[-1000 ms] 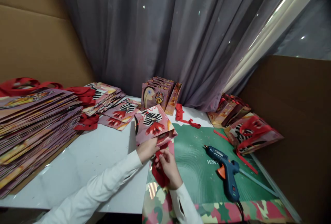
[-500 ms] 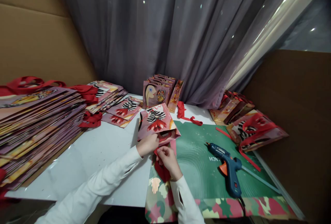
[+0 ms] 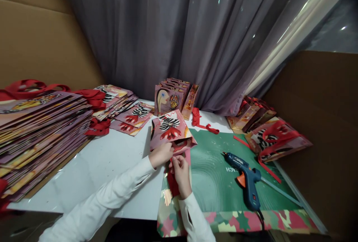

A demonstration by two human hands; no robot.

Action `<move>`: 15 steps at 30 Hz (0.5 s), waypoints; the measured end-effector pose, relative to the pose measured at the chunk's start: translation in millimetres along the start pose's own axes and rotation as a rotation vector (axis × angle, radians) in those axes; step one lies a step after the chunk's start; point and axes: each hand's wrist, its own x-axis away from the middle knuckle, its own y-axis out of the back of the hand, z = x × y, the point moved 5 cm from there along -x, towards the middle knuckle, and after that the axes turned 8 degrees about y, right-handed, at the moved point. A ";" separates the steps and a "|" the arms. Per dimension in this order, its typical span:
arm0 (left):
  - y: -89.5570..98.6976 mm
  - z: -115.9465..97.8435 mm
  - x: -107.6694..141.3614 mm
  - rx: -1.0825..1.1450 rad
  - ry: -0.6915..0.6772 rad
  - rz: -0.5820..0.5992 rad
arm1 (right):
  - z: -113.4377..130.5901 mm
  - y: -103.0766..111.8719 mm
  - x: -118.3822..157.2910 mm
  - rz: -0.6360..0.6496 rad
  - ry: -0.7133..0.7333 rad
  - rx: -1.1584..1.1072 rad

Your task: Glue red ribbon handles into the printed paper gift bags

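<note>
In the head view a printed paper bag [image 3: 171, 128] lies on its side in the middle of the table, its open mouth towards me. My left hand [image 3: 162, 154] is at the mouth, fingers closed on the bag's edge, some fingertips hidden inside. Just right of it my right hand [image 3: 180, 173] pinches a red ribbon [image 3: 172, 186] close to the bag's opening. The ribbon hangs down below that hand over the patterned edge of the green sheet.
A blue glue gun [image 3: 247, 180] rests on the green sheet [image 3: 209, 175]. Flat bags [image 3: 47, 141] are piled at left, with red ribbon bundles [image 3: 99, 126]. Standing bags [image 3: 172, 96] are at the back; a bag with red ribbon [image 3: 275, 139] leans at right.
My right hand has turned slightly more upright, still pinching the ribbon by the bag's mouth. The bag and my left hand have shifted very little.
</note>
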 end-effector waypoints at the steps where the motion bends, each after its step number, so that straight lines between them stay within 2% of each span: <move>1: -0.4 -0.5 0.4 -0.008 0.012 0.008 | -2.0 -1.5 2.6 -0.033 0.015 -0.012; 4: -1.7 -2.1 2.4 -0.018 0.030 0.016 | -9.3 -6.2 9.2 -0.114 0.049 -0.085; 9: -6.9 -4.1 8.1 -0.005 0.009 0.043 | -15.6 -10.0 12.6 -0.127 0.061 -0.152; 11: -10.1 -5.6 11.2 0.011 -0.016 0.059 | -11.5 -8.8 14.1 -0.158 0.084 -0.127; 15: -17.3 -9.4 17.4 0.032 -0.054 0.083 | 0.8 -3.8 19.6 -0.313 0.135 0.023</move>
